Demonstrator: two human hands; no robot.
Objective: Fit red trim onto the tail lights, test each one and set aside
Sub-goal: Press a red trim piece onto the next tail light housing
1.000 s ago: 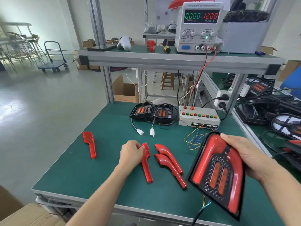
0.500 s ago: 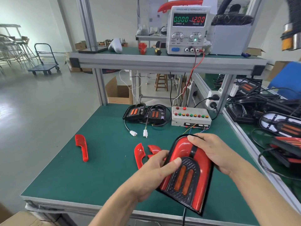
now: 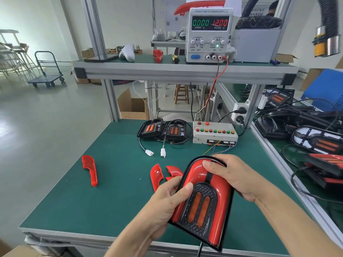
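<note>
Evidently both hands were busy seating trim, for the black arch-shaped tail light with its two orange lenses (image 3: 202, 204) was held tilted just above the near edge of the green-matted counter (image 3: 104, 201), face up toward the camera so the fit could be watched. The left hand (image 3: 167, 201) cupped the lamp's left flank, its grip closed around the edge with the thumb pressed flat on the glossy red plastic trim (image 3: 196, 169) where it met the dark grille, which looked like a push to snap that side home. The right hand (image 3: 239, 179) gripped the rounded top and right side, fingers curled over the crown of the arch, bracing the housing against that push. Both red halves appeared in place around the grille, though whether they were fully clipped could not be told. Loose red trim pieces (image 3: 157, 175) lay just left of the lamp within easy reach, and a single red trim piece (image 3: 90, 169) lay well apart, farther left. Two untrimmed black tail lights (image 3: 163, 129) waited at the back beside the grey button-studded test box (image 3: 214, 133), their white connectors (image 3: 156, 152) trailing forward, presumably staged for testing from the white bench power supply (image 3: 209, 34) on the shelf above.
</note>
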